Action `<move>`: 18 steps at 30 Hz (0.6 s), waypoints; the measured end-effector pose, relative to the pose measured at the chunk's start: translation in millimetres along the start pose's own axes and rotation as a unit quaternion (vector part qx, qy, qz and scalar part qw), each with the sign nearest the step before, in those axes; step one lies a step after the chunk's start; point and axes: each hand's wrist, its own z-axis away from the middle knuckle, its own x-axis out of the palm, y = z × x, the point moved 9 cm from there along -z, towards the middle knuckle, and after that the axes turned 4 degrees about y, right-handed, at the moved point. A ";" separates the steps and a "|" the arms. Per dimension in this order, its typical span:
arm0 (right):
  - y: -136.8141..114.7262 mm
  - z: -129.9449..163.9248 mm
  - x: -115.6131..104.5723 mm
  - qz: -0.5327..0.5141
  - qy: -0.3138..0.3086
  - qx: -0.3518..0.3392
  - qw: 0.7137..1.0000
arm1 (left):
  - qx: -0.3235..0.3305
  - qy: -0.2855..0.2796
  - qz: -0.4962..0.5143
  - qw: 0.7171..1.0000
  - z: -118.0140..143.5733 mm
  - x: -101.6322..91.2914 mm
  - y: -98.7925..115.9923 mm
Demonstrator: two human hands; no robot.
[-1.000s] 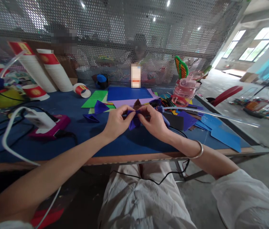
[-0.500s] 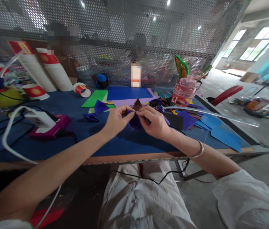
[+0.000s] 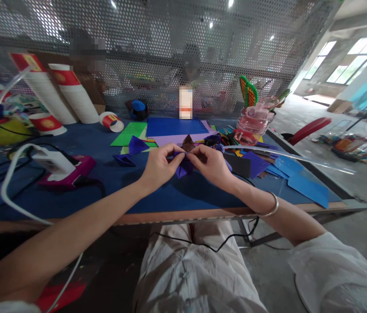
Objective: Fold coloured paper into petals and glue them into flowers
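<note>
Between my two hands is a folded purple paper piece (image 3: pixel 183 168), held just above the blue table. My left hand (image 3: pixel 161 165) pinches its left upper edge between thumb and forefinger. On the other side my right hand (image 3: pixel 212 167) pinches it too, the fingertips of both hands nearly touching. Behind the fingers stands a pointed brown folded paper (image 3: pixel 188 142); whether it joins the purple one I cannot tell. To the left of my left hand lie folded purple paper shapes (image 3: pixel 137 145).
Green sheets (image 3: pixel 131 134) and a blue sheet (image 3: pixel 176 127) lie behind my hands. At right stand a pink bottle (image 3: pixel 251 124) and loose blue paper (image 3: pixel 309 187). A magenta power strip (image 3: pixel 84 169) and stacked paper cups (image 3: pixel 81 102) occupy the left.
My right hand has turned slightly and its fingers have shifted along the purple paper's top edge. More of the purple paper shows between my hands.
</note>
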 end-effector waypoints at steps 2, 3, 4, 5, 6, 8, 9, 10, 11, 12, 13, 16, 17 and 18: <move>-12.6 1.9 -2.6 0.071 0.012 -0.065 0.995 | -0.008 -0.006 0.003 1.000 0.6 1.6 -0.8; -18.4 3.3 -3.1 0.099 0.017 -0.098 0.990 | -0.012 -0.011 0.007 1.000 0.9 2.7 -0.8; -23.3 4.8 -3.4 0.123 0.023 -0.126 0.984 | -0.014 -0.019 0.014 1.000 1.1 4.0 -0.5; -26.9 6.4 -3.3 0.142 0.027 -0.149 0.978 | -0.016 -0.026 0.021 0.999 1.2 5.3 0.2; -29.3 7.8 -2.7 0.159 0.030 -0.166 0.973 | -0.016 -0.034 0.026 0.999 1.2 6.5 1.0; -31.5 10.2 -0.3 0.182 0.027 -0.187 0.965 | -0.011 -0.043 0.030 0.999 1.1 8.0 2.4; -31.8 11.2 1.1 0.189 0.024 -0.192 0.963 | -0.007 -0.044 0.026 0.999 0.9 8.2 2.6; -31.7 11.9 2.6 0.191 0.019 -0.194 0.962 | -0.003 -0.043 0.019 0.999 0.7 8.0 2.6; -31.4 12.4 4.0 0.191 0.014 -0.195 0.962 | 0.004 -0.040 0.009 0.999 0.6 7.6 2.6; -30.6 12.6 4.9 0.187 0.010 -0.193 0.963 | 0.013 -0.037 -0.005 0.999 0.7 7.1 2.9; -29.3 12.5 5.5 0.180 0.006 -0.188 0.965 | 0.024 -0.034 -0.023 0.999 1.0 6.8 3.6; -23.4 10.3 5.7 0.162 0.004 -0.166 0.973 | 0.062 -0.033 -0.082 0.994 3.2 7.3 8.4; -21.1 9.4 5.5 0.159 0.004 -0.157 0.975 | 0.072 -0.036 -0.100 0.992 4.2 8.4 10.0; -19.0 8.5 5.4 0.158 0.004 -0.149 0.976 | 0.078 -0.040 -0.113 0.990 5.1 9.4 11.3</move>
